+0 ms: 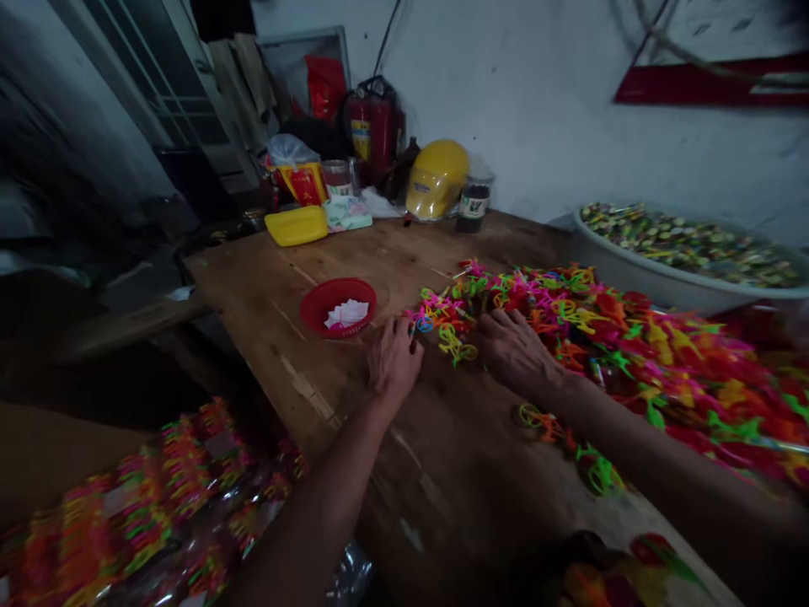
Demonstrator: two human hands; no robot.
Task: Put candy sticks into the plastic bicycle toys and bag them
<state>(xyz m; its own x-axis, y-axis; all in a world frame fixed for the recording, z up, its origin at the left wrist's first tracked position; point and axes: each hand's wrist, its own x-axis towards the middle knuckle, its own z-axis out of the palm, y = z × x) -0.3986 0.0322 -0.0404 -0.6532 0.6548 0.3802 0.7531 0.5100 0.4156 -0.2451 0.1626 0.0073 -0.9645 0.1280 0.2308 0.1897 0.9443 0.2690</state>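
Note:
My left hand (396, 358) rests on the wooden table with its fingers curled together at the left end of a heap of small bright plastic toys (594, 320). Pink and blue toys touch or lie right beside its fingertips; what it grips, if anything, is hidden. My right hand (515, 354) is closed at the near edge of the heap, knuckles up, its fingertips hidden. Between the hands lies a yellow toy (456, 344) with wheel-like rings. Just beyond my left hand stands a red bowl (316, 308) holding white paper slips (347, 313).
A large basin (638, 263) full of small wrapped pieces stands at the back right. Along the wall are a yellow helmet (436, 179), a jar (474, 205), fire extinguishers (379, 135) and a yellow container (297, 226). Packed bags of toys (145, 497) lie below the table's left edge.

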